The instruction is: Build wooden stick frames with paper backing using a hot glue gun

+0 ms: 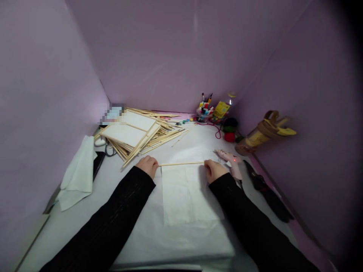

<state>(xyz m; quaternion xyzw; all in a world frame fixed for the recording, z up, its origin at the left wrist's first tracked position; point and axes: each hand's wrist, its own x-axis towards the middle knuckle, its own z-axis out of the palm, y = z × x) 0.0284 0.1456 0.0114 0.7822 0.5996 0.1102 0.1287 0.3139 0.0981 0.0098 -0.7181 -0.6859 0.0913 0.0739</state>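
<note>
A thin wooden stick (pixel 181 164) runs level between my two hands, along the far edge of a white cloth (pixel 190 196) that lies flat on the table. My left hand (pixel 148 165) is closed on the stick's left end. The other end is pinched by my right hand (pixel 214 170). Fingertips of both hands are partly hidden behind the knuckles. Just right of my right hand lies a pink glue gun (pixel 233 162) with a small red light on. Whether the stick touches the cloth I cannot tell.
Many loose sticks (pixel 167 138) and a stick frame with white panels (pixel 129 130) lie at the back left. A folded white cloth (pixel 79 172) is at the left. Pens in a cup (pixel 204 109), yarn balls (pixel 229 130), a tilted jar (pixel 255 138) and black-handled pliers or cutters (pixel 266 190) line the right.
</note>
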